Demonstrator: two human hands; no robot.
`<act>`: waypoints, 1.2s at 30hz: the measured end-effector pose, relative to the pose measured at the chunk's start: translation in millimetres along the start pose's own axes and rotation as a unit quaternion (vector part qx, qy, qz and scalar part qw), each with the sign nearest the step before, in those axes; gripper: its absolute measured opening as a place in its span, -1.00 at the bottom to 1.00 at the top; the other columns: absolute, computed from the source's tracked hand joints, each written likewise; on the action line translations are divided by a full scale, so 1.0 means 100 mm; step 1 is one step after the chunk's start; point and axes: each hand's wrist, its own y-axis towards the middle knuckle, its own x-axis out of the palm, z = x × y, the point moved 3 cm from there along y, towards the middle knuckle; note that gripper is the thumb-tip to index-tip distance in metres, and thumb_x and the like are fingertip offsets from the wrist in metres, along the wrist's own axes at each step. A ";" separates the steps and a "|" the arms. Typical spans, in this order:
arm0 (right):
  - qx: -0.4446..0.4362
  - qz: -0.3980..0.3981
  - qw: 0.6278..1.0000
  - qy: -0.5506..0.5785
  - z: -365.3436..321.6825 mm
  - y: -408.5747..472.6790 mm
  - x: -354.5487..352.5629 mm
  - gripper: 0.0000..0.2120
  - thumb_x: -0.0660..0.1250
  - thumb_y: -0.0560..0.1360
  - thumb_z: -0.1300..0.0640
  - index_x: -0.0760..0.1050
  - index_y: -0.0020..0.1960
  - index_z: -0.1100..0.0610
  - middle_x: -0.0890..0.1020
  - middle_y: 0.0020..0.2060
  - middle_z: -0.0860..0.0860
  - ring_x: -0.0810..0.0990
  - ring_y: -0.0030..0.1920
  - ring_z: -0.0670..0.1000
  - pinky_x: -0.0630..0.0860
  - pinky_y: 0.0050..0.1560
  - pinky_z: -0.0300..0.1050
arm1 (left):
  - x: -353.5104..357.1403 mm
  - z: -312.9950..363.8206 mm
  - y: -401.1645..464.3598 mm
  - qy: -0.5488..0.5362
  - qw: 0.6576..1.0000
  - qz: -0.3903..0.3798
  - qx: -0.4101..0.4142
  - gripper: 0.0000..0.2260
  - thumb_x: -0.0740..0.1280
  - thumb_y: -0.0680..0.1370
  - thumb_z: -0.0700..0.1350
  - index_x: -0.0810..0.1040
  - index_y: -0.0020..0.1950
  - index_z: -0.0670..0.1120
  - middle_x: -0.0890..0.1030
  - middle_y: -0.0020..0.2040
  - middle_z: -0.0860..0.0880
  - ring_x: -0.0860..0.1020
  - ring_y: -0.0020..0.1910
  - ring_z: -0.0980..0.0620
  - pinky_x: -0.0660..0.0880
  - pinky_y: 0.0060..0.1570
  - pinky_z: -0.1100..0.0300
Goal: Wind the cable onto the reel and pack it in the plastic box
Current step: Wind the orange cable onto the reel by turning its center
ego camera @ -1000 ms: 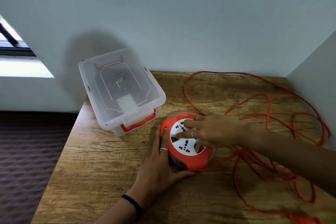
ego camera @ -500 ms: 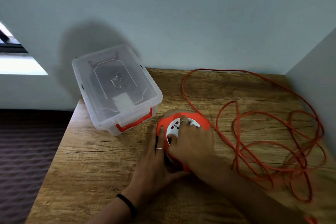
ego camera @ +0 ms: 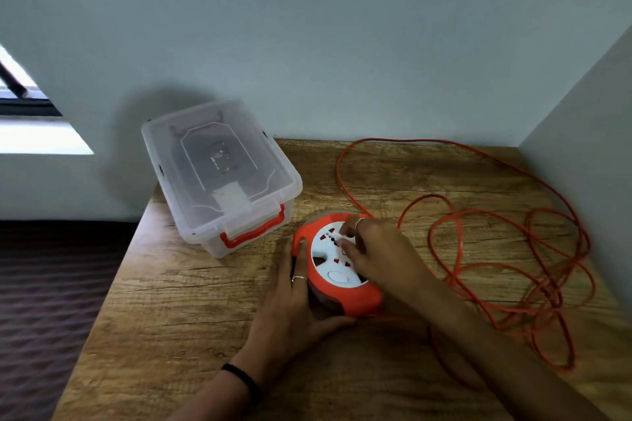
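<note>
Centrally, a little right of the frame's middle, we see the reel (ego camera: pixel 337 265) lying flat on the wooden worktop (ego camera: pixel 191 301), its round white socket face turned upward and its orange rim all around. Being round, it shows no long axis of its own.

From its far side the orange cable (ego camera: pixel 492 249) runs toward the upper middle of the frame, follows the back and right edges of the worktop, and falls into loose overlapping loops on the right side. One loop reaches the lower right.

We see the left hand (ego camera: pixel 294 304) laid against the reel's left edge, fingers nearly straight along the rim and the thumb hooked under the near side, so it cups and steadies the reel. A ring sits on one finger and a dark band (ego camera: pixel 244 381) circles the wrist.

The right hand (ego camera: pixel 371 249) rests on top of the white face, fingers bent, their tips pressing on the sockets. It covers the right part of the face, so we cannot tell whether it grips anything there.

To the upper left of the reel, near but apart from it, stands the plastic box (ego camera: pixel 219 174), clear, lid on, its long axis running from upper left to lower right, its red handle (ego camera: pixel 253 231) facing the reel.

Pale walls close the back and right. A window (ego camera: pixel 30 116) shows at far left.
</note>
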 end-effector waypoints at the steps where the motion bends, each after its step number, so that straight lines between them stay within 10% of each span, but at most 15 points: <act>1: -0.043 -0.017 0.999 -0.025 0.04 0.02 -0.04 -0.74 0.28 0.54 0.08 0.51 0.19 0.12 0.57 0.07 0.02 0.60 -0.02 0.07 0.42 -0.12 -0.17 | 0.00 0.00 0.00 -0.001 1.000 0.000 0.003 0.18 0.16 0.19 0.60 -0.32 0.53 -0.01 -0.33 0.51 0.06 -0.20 0.52 0.02 0.02 0.41 0.14; 11: -0.254 -0.242 0.922 -0.163 0.16 0.06 -0.19 -0.51 0.29 0.53 0.01 0.27 0.42 -0.23 0.21 0.47 -0.05 0.40 0.32 0.09 0.40 0.23 0.04 | -0.02 0.01 0.00 0.002 1.000 0.008 0.014 0.16 0.20 0.20 0.57 -0.33 0.51 0.01 -0.32 0.50 0.06 -0.18 0.50 0.06 0.01 0.40 0.18; 26: -0.383 -0.163 0.874 -0.249 0.13 0.26 -0.10 -0.48 0.35 0.41 -0.21 0.40 0.32 -0.07 0.53 0.02 -0.01 0.57 -0.29 0.01 0.48 -0.09 -0.01 | 0.01 -0.02 0.03 -0.001 0.999 -0.040 -0.013 0.15 0.11 0.12 0.63 -0.53 0.40 0.17 -0.54 0.36 0.23 -0.26 0.51 0.05 0.04 0.45 0.09; 36: -0.015 -0.066 0.989 -0.135 -0.13 -0.03 0.16 -0.34 0.15 0.50 -0.26 0.14 0.47 0.06 0.40 0.35 0.00 0.50 0.21 0.10 0.41 0.09 -0.06 | 0.01 -0.01 0.01 -0.003 0.999 -0.034 -0.017 0.15 0.23 0.19 0.54 -0.47 0.42 0.12 -0.52 0.37 0.20 -0.31 0.46 0.13 -0.11 0.37 0.22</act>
